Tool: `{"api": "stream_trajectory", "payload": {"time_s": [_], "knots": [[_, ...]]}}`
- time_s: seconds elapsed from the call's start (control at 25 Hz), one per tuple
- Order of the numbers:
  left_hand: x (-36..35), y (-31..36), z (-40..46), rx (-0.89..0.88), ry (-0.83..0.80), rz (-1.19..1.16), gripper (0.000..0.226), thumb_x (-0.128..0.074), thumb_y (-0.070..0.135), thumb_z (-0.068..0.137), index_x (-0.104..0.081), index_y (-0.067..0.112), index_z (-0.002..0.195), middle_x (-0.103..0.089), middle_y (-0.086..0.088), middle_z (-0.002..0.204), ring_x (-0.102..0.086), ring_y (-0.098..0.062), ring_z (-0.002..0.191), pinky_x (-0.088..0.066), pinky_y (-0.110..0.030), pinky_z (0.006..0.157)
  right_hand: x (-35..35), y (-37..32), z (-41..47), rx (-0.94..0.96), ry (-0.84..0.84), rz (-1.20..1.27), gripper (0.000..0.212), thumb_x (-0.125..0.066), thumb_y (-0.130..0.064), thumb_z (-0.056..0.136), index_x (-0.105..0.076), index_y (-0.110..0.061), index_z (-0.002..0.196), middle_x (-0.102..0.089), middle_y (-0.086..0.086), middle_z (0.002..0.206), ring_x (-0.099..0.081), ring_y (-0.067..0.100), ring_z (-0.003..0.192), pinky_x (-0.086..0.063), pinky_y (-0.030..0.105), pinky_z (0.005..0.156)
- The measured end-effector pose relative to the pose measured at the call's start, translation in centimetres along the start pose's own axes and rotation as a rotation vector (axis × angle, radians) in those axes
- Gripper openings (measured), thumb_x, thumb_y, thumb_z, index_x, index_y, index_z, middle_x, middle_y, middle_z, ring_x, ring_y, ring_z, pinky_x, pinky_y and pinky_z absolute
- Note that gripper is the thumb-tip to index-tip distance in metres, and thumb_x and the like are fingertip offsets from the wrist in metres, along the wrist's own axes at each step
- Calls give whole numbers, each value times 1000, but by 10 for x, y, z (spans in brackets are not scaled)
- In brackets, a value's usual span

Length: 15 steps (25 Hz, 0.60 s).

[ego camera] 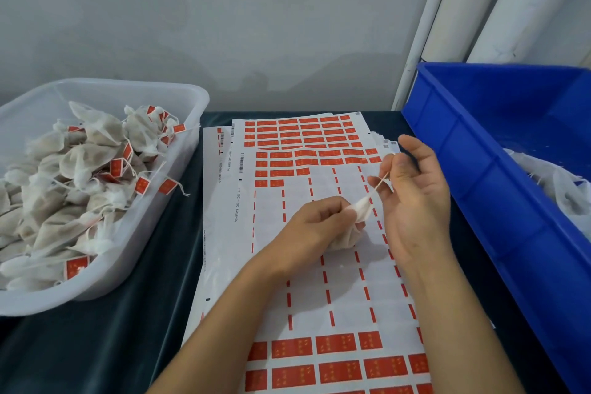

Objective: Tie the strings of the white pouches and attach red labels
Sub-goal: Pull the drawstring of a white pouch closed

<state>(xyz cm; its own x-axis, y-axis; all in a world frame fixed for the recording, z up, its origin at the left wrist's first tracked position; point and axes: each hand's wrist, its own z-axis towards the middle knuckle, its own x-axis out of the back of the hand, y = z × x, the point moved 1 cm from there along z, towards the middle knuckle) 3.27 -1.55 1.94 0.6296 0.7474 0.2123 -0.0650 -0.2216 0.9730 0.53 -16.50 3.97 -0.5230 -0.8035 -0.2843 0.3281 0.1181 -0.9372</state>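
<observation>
My left hand (pixel 315 225) grips a small white pouch (pixel 348 238) by its gathered neck, just above the label sheet. My right hand (pixel 412 195) pinches the pouch's thin string (pixel 380 184) between thumb and fingers and holds it taut, up and to the right of the pouch. Beneath both hands lies a white sheet of red labels (pixel 339 345); its middle rows are peeled off, and red labels are left at the top and bottom. A second sheet of red labels (pixel 300 131) lies behind it.
A clear plastic tub (pixel 179 169) at the left holds several white pouches with red labels. A blue bin (pixel 479 144) at the right holds loose white pouches (pixel 563 189). Dark cloth (pixel 128 329) covers the table. White rolls (pixel 473 3) lean against the wall at the back right.
</observation>
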Motion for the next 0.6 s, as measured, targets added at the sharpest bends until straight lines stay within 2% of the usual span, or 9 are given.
{"api": "stream_trajectory", "payload": {"time_s": [0.08,0.16,0.2,0.28,0.4,0.48,0.56,0.6], "knots": [[1,2,1,-9,-8,-8,25,-53,50,99,-68,30,92,-75,18,106,-67,-14,107,-48,-31,93,4,2,3,16,79,-77,22,-60,-27,103,-69,-45,111,-73,-10,93,-72,8,94,-59,20,75],[3,-1,0,-29,30,-17,22,-54,45,105,-67,29,95,-76,16,105,-68,-14,108,-49,-34,97,9,5,5,64,136,-282,22,-59,-28,103,-67,-47,112,-70,-21,105,-67,-1,102,-57,14,71],[4,-1,0,-42,62,-18,21,-54,42,106,-67,28,97,-77,13,103,-69,-15,107,-50,-34,98,11,6,6,100,137,-418,25,-58,-27,104,-65,-48,115,-65,-24,114,-62,-4,108,-55,12,74],[5,-1,1,-58,118,-52,22,-54,39,106,-67,22,100,-76,8,97,-71,-18,103,-52,-34,97,12,8,5,216,96,-685,38,-57,-18,103,-59,-46,128,-49,-20,136,-45,-5,125,-43,10,89],[9,-1,3,-71,162,-90,27,-52,36,108,-69,17,101,-76,3,93,-70,-19,98,-50,-34,94,9,8,1,457,-92,-875,57,-55,-3,102,-50,-41,145,-30,-19,155,-23,1,143,-31,14,105],[10,-1,3,-93,171,-111,27,-50,34,109,-69,15,101,-75,2,90,-69,-27,98,-52,-40,95,4,9,-3,525,-261,-891,51,-51,-8,106,-51,-39,146,-33,-21,155,-26,2,144,-29,12,110],[10,-2,3,-108,166,-132,27,-50,33,109,-69,16,101,-73,2,87,-68,-32,95,-55,-42,93,1,12,-6,460,-349,-883,33,-49,-26,107,-58,-42,134,-48,-21,139,-40,-7,131,-32,6,106],[10,-3,4,-110,165,-128,27,-50,34,109,-69,17,100,-72,3,86,-69,-29,92,-56,-38,91,1,13,-7,417,-353,-887,25,-50,-33,104,-60,-44,124,-52,-23,129,-46,-10,120,-35,5,102]]}}
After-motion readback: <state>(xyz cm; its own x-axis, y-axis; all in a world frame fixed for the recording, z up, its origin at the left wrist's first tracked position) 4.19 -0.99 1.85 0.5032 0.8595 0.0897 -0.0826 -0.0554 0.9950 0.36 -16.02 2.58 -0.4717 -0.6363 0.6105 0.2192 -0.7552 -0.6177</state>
